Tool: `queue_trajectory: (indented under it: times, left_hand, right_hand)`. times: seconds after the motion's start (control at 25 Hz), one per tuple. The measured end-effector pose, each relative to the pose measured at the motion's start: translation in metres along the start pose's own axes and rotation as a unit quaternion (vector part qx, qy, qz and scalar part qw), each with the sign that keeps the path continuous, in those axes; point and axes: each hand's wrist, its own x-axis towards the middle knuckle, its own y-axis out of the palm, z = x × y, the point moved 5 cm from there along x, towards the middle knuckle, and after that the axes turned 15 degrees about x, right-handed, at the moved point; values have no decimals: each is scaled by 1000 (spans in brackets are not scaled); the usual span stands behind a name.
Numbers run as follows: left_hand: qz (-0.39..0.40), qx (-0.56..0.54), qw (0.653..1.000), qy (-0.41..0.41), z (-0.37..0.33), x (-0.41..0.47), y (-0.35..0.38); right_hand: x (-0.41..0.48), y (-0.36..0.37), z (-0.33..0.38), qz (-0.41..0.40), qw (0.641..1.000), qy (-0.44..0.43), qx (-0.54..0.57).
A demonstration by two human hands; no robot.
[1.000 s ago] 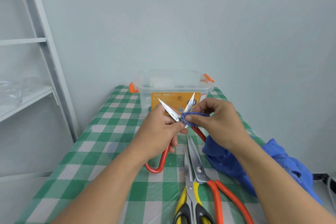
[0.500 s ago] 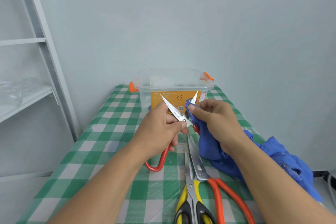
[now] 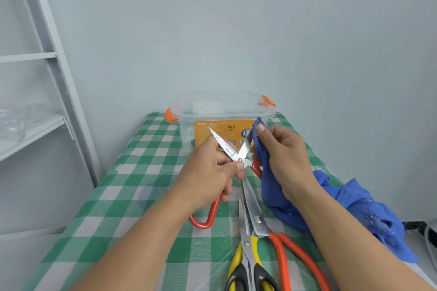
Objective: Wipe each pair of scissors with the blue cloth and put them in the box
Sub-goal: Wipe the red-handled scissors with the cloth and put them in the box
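My left hand (image 3: 208,172) grips a pair of red-handled scissors (image 3: 227,149) near the pivot, blades spread open and pointing up. My right hand (image 3: 281,156) pinches a fold of the blue cloth (image 3: 354,205) around the tip of the right blade. The rest of the cloth trails down over the table's right side. The clear plastic box (image 3: 224,106) with orange clips stands just behind the hands. Two more pairs lie in front: orange-handled scissors (image 3: 283,250) and yellow-and-black scissors (image 3: 246,264).
The table (image 3: 132,184) has a green-and-white checked cover and ends at the wall behind the box. A grey metal shelf frame (image 3: 47,54) stands to the left. A dark cable (image 3: 423,229) lies at the far right.
My right hand slid the cloth from the pivot up along the right blade to its tip. More cloth lifted off the table. My left hand kept its hold.
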Motion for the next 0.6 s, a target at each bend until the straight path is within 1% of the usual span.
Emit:
queue_trajectory:
  times: [0.12, 0.24, 0.44, 0.52, 0.6]
  left_hand:
    - [-2, -2, 1000, -8, 2, 1, -2]
    - [-2, -2, 1000, -8, 3, 1, -2]
    - [-3, -9, 1000, -3, 4, 1, -1]
    - [0, -10, 1000, -2, 4, 1, -1]
    - [2, -6, 1000, 3, 4, 0, -2]
  right_hand:
    - [1, -10, 6, -36, 997, -10, 68]
    - [2, -16, 6, -22, 996, -1, 85]
    - [1, -7, 3, 31, 999, -3, -38]
    - [4, -3, 3, 31, 998, 5, -49]
    - [9, -2, 4, 22, 999, 23, -25]
